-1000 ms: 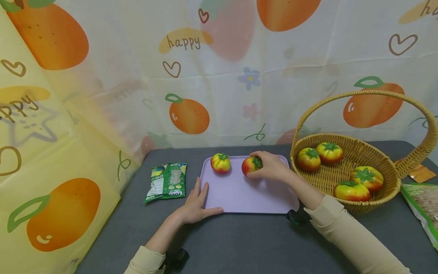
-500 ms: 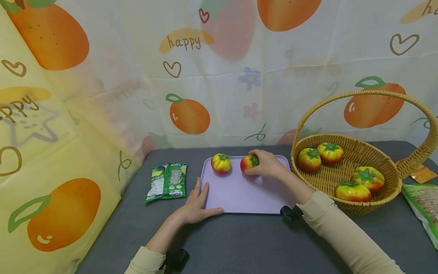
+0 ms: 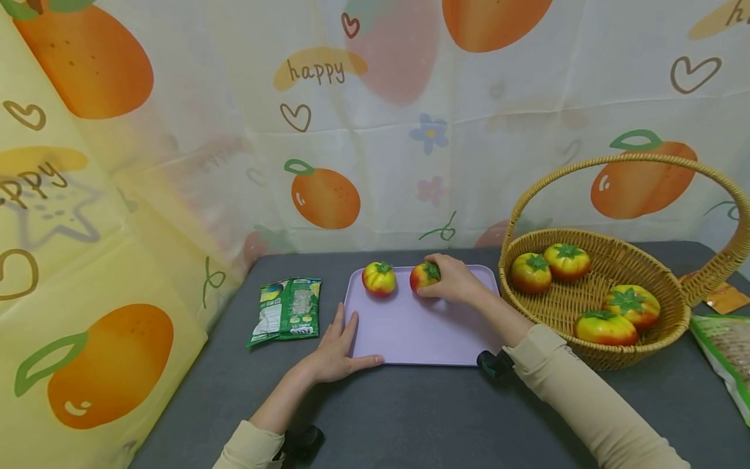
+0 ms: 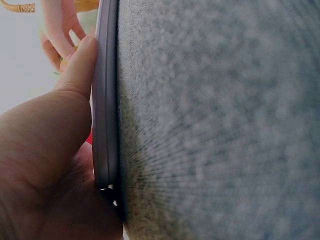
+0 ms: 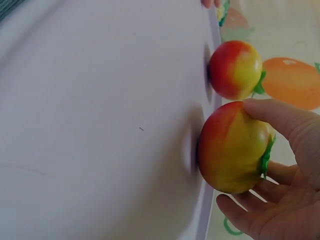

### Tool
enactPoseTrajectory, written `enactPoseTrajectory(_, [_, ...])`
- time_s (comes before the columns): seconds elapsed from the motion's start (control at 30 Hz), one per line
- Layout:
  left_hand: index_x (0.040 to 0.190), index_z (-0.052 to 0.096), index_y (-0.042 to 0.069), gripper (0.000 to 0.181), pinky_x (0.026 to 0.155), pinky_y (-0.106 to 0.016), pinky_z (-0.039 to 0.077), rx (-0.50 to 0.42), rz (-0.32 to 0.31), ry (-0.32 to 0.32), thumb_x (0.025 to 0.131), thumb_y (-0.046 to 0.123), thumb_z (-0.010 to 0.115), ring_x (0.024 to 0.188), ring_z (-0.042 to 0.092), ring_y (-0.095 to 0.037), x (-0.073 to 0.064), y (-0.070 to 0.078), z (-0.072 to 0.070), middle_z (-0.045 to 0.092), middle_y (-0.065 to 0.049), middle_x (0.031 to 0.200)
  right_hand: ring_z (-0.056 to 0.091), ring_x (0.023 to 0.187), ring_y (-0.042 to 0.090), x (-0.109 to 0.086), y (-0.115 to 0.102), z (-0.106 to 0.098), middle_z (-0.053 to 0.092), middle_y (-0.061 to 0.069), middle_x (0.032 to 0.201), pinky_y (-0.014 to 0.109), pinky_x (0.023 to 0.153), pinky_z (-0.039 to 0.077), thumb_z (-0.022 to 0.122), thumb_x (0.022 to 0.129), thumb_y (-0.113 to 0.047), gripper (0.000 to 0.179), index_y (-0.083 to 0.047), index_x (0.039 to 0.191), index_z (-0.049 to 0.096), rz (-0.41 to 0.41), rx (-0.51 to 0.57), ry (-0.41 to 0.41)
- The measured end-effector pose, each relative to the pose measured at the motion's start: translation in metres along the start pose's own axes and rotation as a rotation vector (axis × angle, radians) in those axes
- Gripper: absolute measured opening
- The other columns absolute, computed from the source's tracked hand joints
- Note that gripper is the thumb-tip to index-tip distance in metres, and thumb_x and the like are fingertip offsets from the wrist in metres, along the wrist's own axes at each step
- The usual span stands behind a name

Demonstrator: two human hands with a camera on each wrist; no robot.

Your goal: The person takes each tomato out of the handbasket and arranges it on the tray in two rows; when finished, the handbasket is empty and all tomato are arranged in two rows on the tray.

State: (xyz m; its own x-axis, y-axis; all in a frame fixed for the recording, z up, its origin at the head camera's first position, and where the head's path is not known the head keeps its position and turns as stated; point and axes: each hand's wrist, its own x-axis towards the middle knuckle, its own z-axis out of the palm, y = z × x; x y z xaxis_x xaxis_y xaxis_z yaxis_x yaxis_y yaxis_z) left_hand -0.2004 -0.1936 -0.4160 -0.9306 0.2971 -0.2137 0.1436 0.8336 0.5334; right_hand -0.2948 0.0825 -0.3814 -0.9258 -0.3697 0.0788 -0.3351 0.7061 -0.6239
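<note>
My right hand [image 3: 459, 281] holds a red-and-yellow tomato [image 3: 422, 277] with a green leafy top, low at the back of the lilac tray [image 3: 422, 335]. In the right wrist view the thumb presses one side of this tomato [image 5: 232, 150] and the fingers reach around the other. A second tomato [image 3: 379, 281] sits to its left on the tray. My left hand [image 3: 334, 355] rests at the tray's front left corner, fingers spread and straight. The left wrist view shows its thumb [image 4: 80, 67] lying along the tray's rim [image 4: 104, 100].
Right of the tray stands a wicker basket [image 3: 597, 251] with a tall handle and several tomatoes inside. A green packet [image 3: 287, 309] lies left of the tray on the dark grey table [image 3: 410, 417]. Another bag [image 3: 726, 352] and an orange packet [image 3: 725, 298] lie at the far right.
My right hand has moved slightly left with its tomato, toward the other one on the tray. The left hand stays where it was.
</note>
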Motion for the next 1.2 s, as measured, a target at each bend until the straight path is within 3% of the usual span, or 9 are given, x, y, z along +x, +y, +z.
enactPoseTrajectory(0.47, [0.156,0.016,0.005,0.109,0.110,-0.064,0.016,-0.001,0.007,-0.005,0.080,0.063,0.068,0.141,0.009,-0.054,0.001,0.002,0.000,-0.010,-0.022,0.160,0.049,0.117,0.036,-0.004,0.000,-0.003,0.052,0.024,0.134,0.052,0.100,0.037,0.076,0.083,-0.028,0.070,0.004,0.138,0.048,-0.009,0.017,0.008])
enactPoseTrajectory(0.67, [0.156,0.016,0.005,0.109,0.111,-0.063,0.016,0.005,0.005,-0.003,0.080,0.063,0.068,0.142,0.010,-0.052,0.001,0.002,0.000,-0.010,-0.021,0.161,0.043,0.126,0.041,-0.010,0.001,-0.009,0.049,0.025,0.137,0.056,0.104,0.034,0.076,0.083,-0.033,0.070,0.002,0.137,0.049,-0.026,0.045,0.036])
enactPoseTrajectory(0.83, [0.156,0.016,0.005,0.108,0.111,-0.063,0.015,0.003,0.006,-0.001,0.080,0.063,0.068,0.142,0.009,-0.051,0.001,0.000,0.000,-0.011,-0.021,0.161,0.036,0.134,0.042,-0.015,-0.002,-0.018,0.045,0.024,0.143,0.057,0.108,0.028,0.075,0.084,-0.026,0.069,0.001,0.141,0.046,-0.002,0.043,0.033])
enactPoseTrajectory(1.2, [0.156,0.016,0.006,0.108,0.111,-0.063,0.016,-0.007,0.002,-0.001,0.080,0.062,0.068,0.142,0.009,-0.052,0.000,0.000,0.001,-0.010,-0.021,0.161,0.041,0.132,0.039,-0.032,-0.003,-0.034,0.046,0.020,0.145,0.054,0.105,0.035,0.075,0.085,-0.026,0.068,-0.002,0.142,0.046,-0.042,0.020,0.069])
